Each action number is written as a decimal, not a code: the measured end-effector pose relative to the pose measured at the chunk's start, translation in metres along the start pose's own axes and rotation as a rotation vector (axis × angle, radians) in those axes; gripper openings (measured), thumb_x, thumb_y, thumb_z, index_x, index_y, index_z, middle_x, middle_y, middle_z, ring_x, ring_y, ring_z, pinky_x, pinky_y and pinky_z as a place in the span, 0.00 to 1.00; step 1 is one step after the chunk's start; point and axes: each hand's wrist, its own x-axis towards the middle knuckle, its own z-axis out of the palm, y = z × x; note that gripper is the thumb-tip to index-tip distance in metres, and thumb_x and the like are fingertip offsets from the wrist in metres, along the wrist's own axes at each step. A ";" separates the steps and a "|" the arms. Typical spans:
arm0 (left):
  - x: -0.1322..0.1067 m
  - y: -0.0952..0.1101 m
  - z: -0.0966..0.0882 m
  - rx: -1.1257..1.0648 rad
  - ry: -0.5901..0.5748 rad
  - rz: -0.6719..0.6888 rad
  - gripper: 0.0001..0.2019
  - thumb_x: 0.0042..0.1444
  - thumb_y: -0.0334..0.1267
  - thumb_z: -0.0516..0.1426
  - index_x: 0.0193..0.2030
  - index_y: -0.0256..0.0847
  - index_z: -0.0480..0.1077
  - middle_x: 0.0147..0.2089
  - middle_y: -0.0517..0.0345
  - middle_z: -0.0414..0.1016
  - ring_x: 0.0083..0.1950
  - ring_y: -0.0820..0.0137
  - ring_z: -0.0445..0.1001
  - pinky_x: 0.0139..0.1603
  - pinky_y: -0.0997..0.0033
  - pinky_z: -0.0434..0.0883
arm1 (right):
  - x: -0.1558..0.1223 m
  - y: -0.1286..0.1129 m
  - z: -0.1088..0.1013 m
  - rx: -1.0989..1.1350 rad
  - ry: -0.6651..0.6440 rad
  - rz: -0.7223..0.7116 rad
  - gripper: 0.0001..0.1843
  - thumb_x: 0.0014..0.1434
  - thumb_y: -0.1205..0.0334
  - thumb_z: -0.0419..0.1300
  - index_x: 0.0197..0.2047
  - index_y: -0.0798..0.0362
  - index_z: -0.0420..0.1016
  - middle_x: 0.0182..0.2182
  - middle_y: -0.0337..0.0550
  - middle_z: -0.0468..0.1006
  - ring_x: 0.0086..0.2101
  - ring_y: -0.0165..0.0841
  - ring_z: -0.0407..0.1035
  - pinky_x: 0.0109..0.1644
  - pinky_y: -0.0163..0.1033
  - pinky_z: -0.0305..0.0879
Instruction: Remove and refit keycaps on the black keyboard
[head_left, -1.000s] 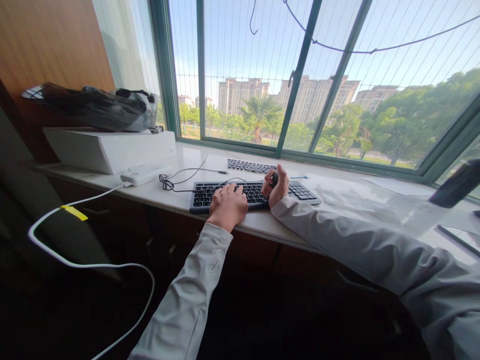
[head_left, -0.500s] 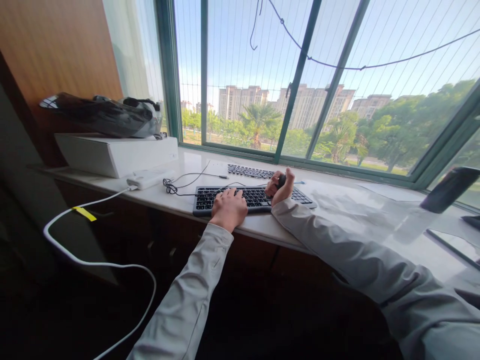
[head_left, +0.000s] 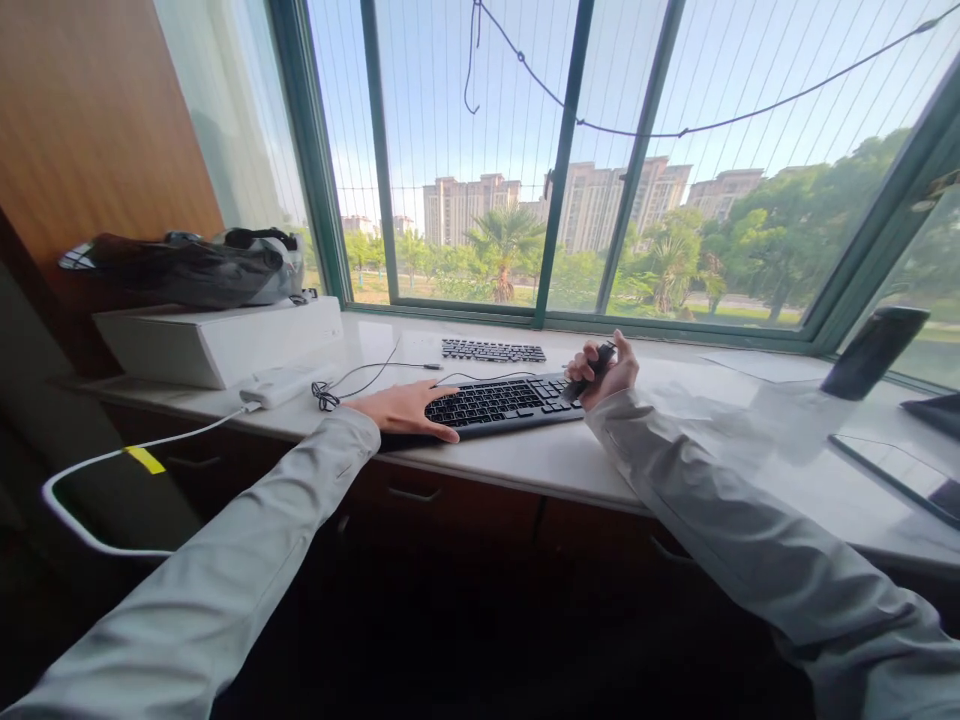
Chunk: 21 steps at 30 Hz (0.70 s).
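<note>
Since the earlier frame the left hand (head_left: 405, 408) has been sliding off the middle keys to the left end of the black keyboard (head_left: 499, 403), and the right hand (head_left: 604, 375) has been drifting to that keyboard's right end.

Head view: the left hand is lying flat with fingers spread, pressing the keyboard's near-left corner, likely to stop it skating on the sill (head_left: 570, 460). The right hand is curling shut around a small dark tool (head_left: 592, 365), which is tilting down toward the rightmost keys (what kind of tool, I cannot tell). Behind the keyboard a second keyboard (head_left: 493, 350) is lying, and left of it a coiled cable (head_left: 326, 393) and a white box (head_left: 217, 340) are sitting.
</note>
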 end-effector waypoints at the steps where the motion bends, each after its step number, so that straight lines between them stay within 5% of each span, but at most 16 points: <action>1: 0.000 0.000 0.001 0.001 0.004 0.003 0.51 0.42 0.74 0.50 0.70 0.54 0.44 0.74 0.53 0.40 0.70 0.50 0.50 0.67 0.53 0.51 | -0.002 -0.002 0.000 0.020 -0.009 0.002 0.25 0.56 0.39 0.49 0.20 0.49 0.53 0.11 0.32 0.51 0.14 0.27 0.51 0.19 0.34 0.57; 8: 0.001 0.015 0.003 0.068 0.040 -0.061 0.49 0.43 0.76 0.47 0.70 0.57 0.46 0.70 0.48 0.49 0.66 0.48 0.57 0.63 0.51 0.57 | -0.018 -0.012 -0.002 0.148 -0.035 0.080 0.17 0.54 0.50 0.51 0.22 0.50 0.52 0.13 0.32 0.53 0.16 0.28 0.52 0.20 0.34 0.56; 14: 0.000 0.032 0.001 0.089 0.023 -0.125 0.52 0.39 0.79 0.44 0.70 0.57 0.47 0.65 0.43 0.56 0.62 0.47 0.62 0.59 0.52 0.61 | -0.023 -0.005 -0.005 0.171 0.262 0.083 0.21 0.57 0.46 0.46 0.21 0.49 0.47 0.10 0.29 0.46 0.13 0.26 0.41 0.15 0.31 0.45; 17: -0.003 0.045 0.004 0.082 0.038 -0.169 0.53 0.38 0.80 0.42 0.70 0.57 0.46 0.63 0.41 0.58 0.59 0.46 0.64 0.55 0.51 0.63 | -0.024 -0.006 -0.001 0.048 0.340 0.343 0.20 0.59 0.49 0.49 0.21 0.49 0.48 0.09 0.29 0.46 0.12 0.25 0.42 0.13 0.30 0.44; 21: -0.007 0.065 0.012 0.086 0.062 -0.245 0.55 0.36 0.81 0.40 0.70 0.55 0.46 0.65 0.36 0.55 0.60 0.40 0.63 0.53 0.46 0.63 | -0.027 -0.018 -0.003 -0.254 0.232 0.711 0.15 0.58 0.64 0.56 0.23 0.51 0.54 0.12 0.31 0.54 0.13 0.22 0.47 0.13 0.27 0.49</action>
